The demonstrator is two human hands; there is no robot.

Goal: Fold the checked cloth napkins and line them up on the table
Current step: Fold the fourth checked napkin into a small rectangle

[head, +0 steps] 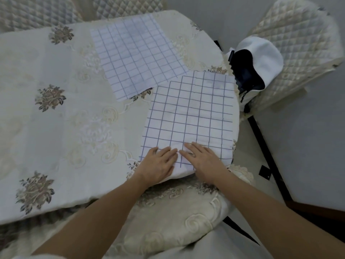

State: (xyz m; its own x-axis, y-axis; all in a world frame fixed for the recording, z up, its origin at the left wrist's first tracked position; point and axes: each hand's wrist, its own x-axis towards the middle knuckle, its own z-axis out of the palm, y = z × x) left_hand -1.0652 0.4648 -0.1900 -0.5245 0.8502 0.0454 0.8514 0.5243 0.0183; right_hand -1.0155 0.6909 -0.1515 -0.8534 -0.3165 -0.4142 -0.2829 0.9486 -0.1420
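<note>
your left hand (158, 163) and your right hand (203, 161) lie flat, side by side, on the near napkin (192, 113), a white cloth with a thin blue check pattern. the fingers of both hands are straight and press on the cloth close to its nearest edge. the fingertips of the two hands are almost touching, and neither hand grips anything. this near napkin lies spread out at the right near corner of the bench (56, 128), whose cover is cream with embroidered brown flowers, and its right side reaches the bench edge. the far napkin (136, 58), the same white cloth with blue checks, lies flat further back, a little turned, and its near edge touches the near napkin. to the right of the bench stands a cream quilted chair (298, 43) with a white and dark blue garment (265, 57) on it.
</note>
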